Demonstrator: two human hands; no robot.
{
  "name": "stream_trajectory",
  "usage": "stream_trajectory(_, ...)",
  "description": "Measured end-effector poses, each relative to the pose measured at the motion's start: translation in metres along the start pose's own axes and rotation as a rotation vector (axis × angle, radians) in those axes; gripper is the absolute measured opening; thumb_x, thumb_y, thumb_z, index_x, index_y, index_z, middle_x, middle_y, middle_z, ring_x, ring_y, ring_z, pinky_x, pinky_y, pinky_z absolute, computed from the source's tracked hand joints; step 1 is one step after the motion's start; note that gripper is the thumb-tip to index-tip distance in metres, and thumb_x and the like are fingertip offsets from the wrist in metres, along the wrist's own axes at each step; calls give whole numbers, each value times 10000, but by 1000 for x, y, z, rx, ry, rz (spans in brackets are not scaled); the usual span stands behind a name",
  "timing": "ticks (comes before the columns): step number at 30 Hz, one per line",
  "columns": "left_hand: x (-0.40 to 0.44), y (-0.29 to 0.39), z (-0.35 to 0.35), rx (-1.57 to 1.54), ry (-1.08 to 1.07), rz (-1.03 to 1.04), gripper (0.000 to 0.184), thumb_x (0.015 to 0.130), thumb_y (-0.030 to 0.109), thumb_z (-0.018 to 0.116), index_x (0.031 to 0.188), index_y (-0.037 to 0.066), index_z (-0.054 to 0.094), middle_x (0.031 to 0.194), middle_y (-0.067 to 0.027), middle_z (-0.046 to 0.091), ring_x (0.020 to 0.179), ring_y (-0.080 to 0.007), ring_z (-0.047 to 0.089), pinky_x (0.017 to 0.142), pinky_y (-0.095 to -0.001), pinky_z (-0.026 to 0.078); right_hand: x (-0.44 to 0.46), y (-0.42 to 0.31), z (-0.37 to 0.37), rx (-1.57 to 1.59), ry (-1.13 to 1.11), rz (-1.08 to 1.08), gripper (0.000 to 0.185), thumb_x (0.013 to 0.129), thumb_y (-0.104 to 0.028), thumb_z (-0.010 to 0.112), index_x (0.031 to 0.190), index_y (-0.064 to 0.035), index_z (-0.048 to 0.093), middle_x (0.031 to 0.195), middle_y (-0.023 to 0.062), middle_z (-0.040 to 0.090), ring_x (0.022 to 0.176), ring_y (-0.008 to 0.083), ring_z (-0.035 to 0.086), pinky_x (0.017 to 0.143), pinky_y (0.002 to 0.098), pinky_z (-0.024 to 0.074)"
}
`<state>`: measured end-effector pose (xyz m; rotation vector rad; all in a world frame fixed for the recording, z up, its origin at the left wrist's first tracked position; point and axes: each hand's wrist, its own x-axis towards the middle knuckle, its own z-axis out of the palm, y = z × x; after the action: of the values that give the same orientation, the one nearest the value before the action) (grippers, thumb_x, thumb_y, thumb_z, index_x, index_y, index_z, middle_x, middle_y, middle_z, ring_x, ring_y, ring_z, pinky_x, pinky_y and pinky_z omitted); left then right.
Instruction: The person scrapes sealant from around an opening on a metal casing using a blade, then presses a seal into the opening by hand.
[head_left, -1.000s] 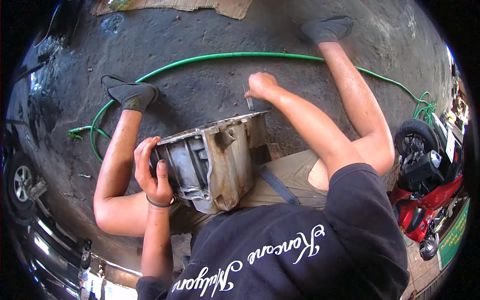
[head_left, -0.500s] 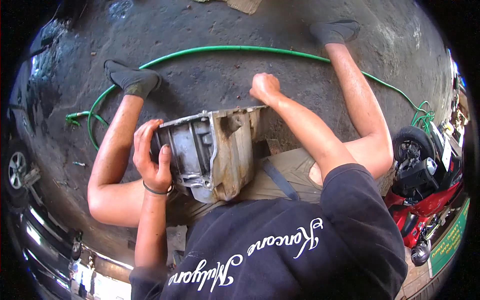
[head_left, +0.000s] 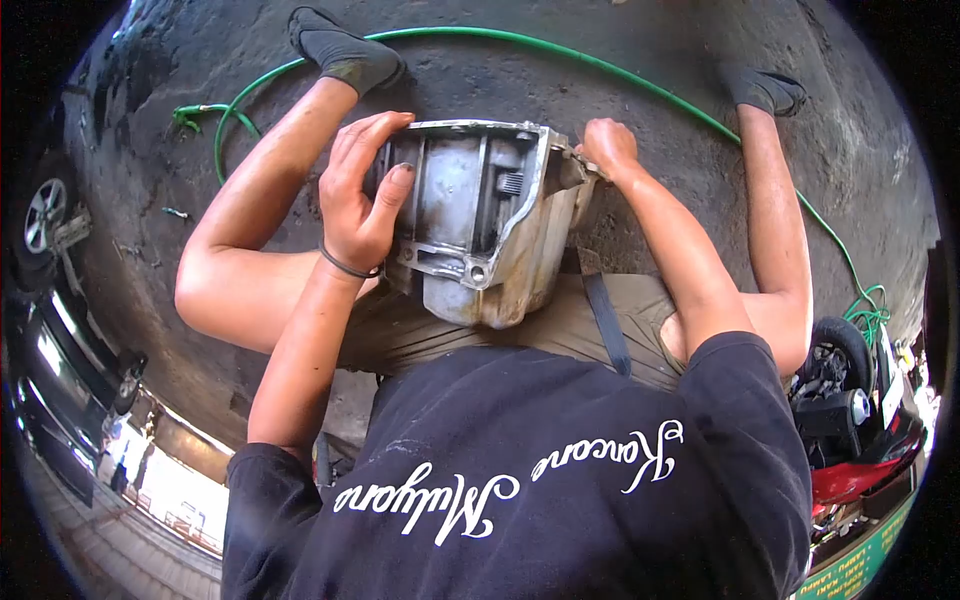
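A grey metal housing (head_left: 455,190) with ribs and a brownish stained side stands tilted between my legs, against my shorts. My left hand (head_left: 362,190) grips its left edge, with the thumb on the near side and the fingers over the upper rim. At the housing's upper right corner is my right hand (head_left: 606,146), closed in a fist. What its fingers hold is hidden; the thin metal tool seen in it earlier does not show clearly now.
A green hose (head_left: 560,52) curves over the dark floor (head_left: 660,40) beyond my feet. On the right stands a red motorcycle (head_left: 860,470) near a green sign (head_left: 855,570). A dark car (head_left: 60,370) is at the left.
The view has shifted and turned. The housing has tipped, showing more of its ribbed face. My right hand has come back from beyond the housing to its right corner.
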<state>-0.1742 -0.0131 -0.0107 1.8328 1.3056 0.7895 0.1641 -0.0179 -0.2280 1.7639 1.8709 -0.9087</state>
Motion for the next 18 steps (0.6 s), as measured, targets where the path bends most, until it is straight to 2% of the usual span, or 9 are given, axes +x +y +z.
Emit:
stream_trajectory(3, -1, -7, 3, -53, 24, 11, 539, 1014, 397, 488, 1264, -50, 656, 1263, -203, 670, 1197, -359, 605, 1087, -409, 412, 2, 5, 7, 10, -12, -39, 273, 795, -235, 752, 961, -21, 792, 1036, 242, 741, 991, 419, 724, 880, 488, 590)
stream_trajectory(6, -2, -5, 8, -330, 88, -112, 800, 1073, 591, 214, 1380, -45, 590, 1258, -189, 679, 1217, -294, 597, 1112, -398, 379, 2, 12, 5, 24, -20, -103, 280, 833, -234, 667, 996, -28, 764, 1060, 250, 730, 1011, 429, 707, 891, 517, 574)
stream_trajectory(7, -2, -4, 10, -324, 99, -110, 800, 1073, 591, 214, 1380, -45, 590, 1258, -189, 679, 1217, -294, 597, 1112, -398, 379, 5, 18, 7, 46, -7, -123, 281, 849, -240, 642, 1007, -33, 748, 1063, 249, 729, 1013, 429, 703, 891, 529, 569)
stream_trajectory(10, 10, -6, 13, -361, 122, -107, 730, 1088, 545, 245, 1447, -19, 537, 1230, -174, 687, 1199, -246, 601, 1110, -366, 378, 13, 44, -8, 76, 205, -54, 302, 900, -286, 605, 1086, -53, 654, 1061, 241, 721, 989, 451, 692, 873, 561, 549)
stream_trajectory(13, 36, 0, 24, -218, 119, -120, 545, 1076, 414, 438, 1440, 23, 550, 1194, -145, 697, 1100, -206, 631, 1000, -332, 455, 8, 82, -55, 230, 433, 14, 309, 943, -326, 598, 1129, -84, 648, 1084, 225, 718, 1006, 444, 687, 857, 538, 540)
stream_trajectory(14, 48, 0, 31, -184, 92, -130, 479, 1056, 344, 498, 1421, 40, 558, 1168, -156, 705, 1052, -229, 649, 947, -348, 484, -5, 89, -75, 278, 507, -27, 310, 961, -330, 589, 1152, -94, 651, 1083, 220, 719, 1023, 434, 685, 864, 516, 537)
stream_trajectory(15, 59, 1, 42, -59, 105, -117, 515, 989, 387, 575, 1411, 93, 574, 1213, -191, 708, 1116, -313, 668, 990, -384, 487, -21, 93, -102, 325, 583, -67, 311, 980, -334, 580, 1175, -104, 655, 1081, 216, 720, 1039, 423, 684, 871, 495, 534)
stream_trajectory(17, 85, 31, 50, 141, 13, -30, 427, 927, 283, 679, 1265, 25, 647, 1183, -184, 651, 1100, -356, 616, 962, -409, 489, -76, 71, -164, 257, 553, 87, 315, 1015, -338, 551, 1193, -106, 667, 1092, 211, 720, 1066, 406, 680, 892, 457, 534)
stream_trajectory(18, 97, 42, 52, 181, -93, -88, 494, 938, 354, 654, 1318, 38, 634, 1198, -213, 642, 1134, -406, 590, 1010, -449, 470, -72, 99, -162, 309, 605, 26, 311, 1034, -337, 534, 1169, -94, 675, 1079, 215, 720, 1036, 407, 688, 875, 445, 534)
